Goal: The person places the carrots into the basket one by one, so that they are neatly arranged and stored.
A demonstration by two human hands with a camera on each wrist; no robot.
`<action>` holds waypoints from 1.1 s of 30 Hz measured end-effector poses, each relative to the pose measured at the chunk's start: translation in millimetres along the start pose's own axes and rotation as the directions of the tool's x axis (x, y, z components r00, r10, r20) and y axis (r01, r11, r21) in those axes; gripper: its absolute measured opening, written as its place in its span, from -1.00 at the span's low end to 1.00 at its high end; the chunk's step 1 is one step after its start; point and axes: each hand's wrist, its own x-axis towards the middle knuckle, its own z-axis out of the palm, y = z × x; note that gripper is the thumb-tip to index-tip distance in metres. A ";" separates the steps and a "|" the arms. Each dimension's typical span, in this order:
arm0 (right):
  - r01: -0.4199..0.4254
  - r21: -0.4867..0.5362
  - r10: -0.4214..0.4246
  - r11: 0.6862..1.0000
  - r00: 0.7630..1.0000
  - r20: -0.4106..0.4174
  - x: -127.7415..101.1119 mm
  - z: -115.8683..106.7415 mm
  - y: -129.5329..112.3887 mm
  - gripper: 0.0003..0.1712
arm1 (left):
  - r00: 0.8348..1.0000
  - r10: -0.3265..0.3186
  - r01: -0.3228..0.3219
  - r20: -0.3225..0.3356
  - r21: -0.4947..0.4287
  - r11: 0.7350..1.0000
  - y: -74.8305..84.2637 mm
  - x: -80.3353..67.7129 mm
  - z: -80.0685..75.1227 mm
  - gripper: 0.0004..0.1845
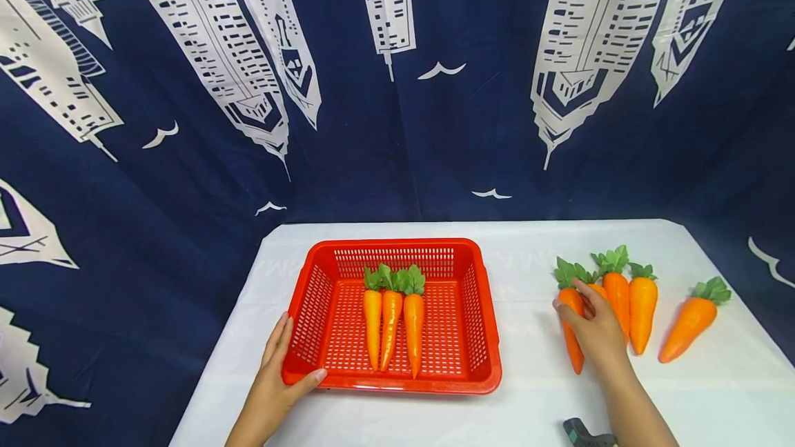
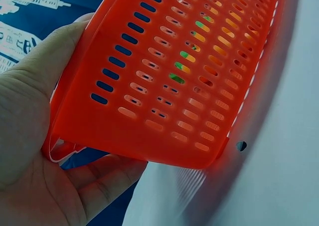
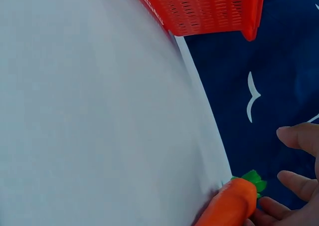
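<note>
The carrot [image 1: 570, 326] under the right hand [image 1: 595, 326] lies on the white table [image 1: 534, 399], leftmost in a group of five to the right of the red basket [image 1: 481, 316]. It looks like a moulded toy: probably light, stiff and smooth-skinned, so it may slide under a loose hold. The thick upper body just below the green leaves is judged the best place to take it; the leaves look soft and would likely bend. The right hand lies over this carrot with fingers curved about it, but whether they have closed on it cannot be told. The left hand [image 1: 279, 374] grips the basket's near left corner, thumb along the near rim. Three carrots [image 1: 393, 326] lie side by side inside the basket, leaves toward the far wall. The head view alone shows the whole layout and the count. The left wrist view shows the palm [image 2: 30, 136] cupped around the corner of the basket wall [image 2: 164, 86], with green and orange visible through its slots. The right wrist view shows the carrot's [image 3: 232, 203] leafy end at the fingertips [image 3: 294, 136], which appear spread and not clamped.
</note>
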 end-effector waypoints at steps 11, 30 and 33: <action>-0.003 -0.055 0.004 0.998 1.000 0.015 0.0 12.6 -1.3 -0.05 | 1.000 -0.008 0.008 0.008 -0.006 1.000 -0.5 -0.2 -1.0 0.23; 0.009 -0.112 -0.005 0.994 0.999 0.034 7.4 15.9 9.1 -0.07 | 1.000 0.003 -0.003 -0.005 -0.010 1.000 -0.4 -0.2 0.1 0.22; 0.033 -0.114 -0.029 0.993 0.999 0.031 8.0 16.0 11.7 -0.12 | 1.000 0.005 -0.005 -0.007 -0.009 1.000 -0.3 -0.3 0.4 0.22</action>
